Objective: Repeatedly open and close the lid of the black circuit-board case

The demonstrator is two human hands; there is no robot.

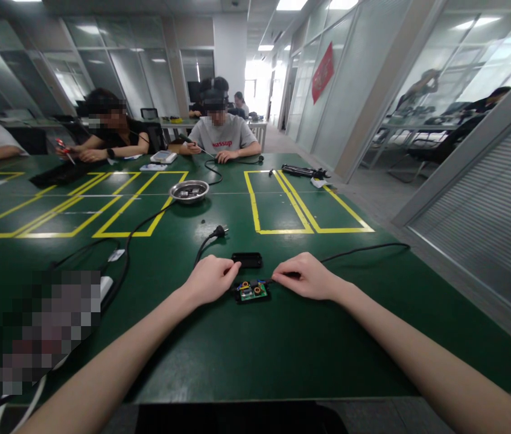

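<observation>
A small green circuit board (254, 293) with copper coils lies in a shallow black housing on the green table. At its left end, my left hand (210, 280) is closed around the black power cord (201, 246); the fingertips are partly hidden. That cord runs back to a black plug (220, 231). My right hand (304, 276) pinches another black cable (366, 247) where it meets the board's right end. This cable trails off to the right. Just behind the board sits an open black housing half (247, 260), apart from it.
A metal bowl (189, 191) with small parts stands farther back. Yellow tape (286, 231) marks rectangles on the table (327, 349). At left lies a blurred-out object beside a white power strip (107, 289) and cables. A black folded tripod-like object (303, 171) lies back right. Co-workers (223, 132) sit opposite.
</observation>
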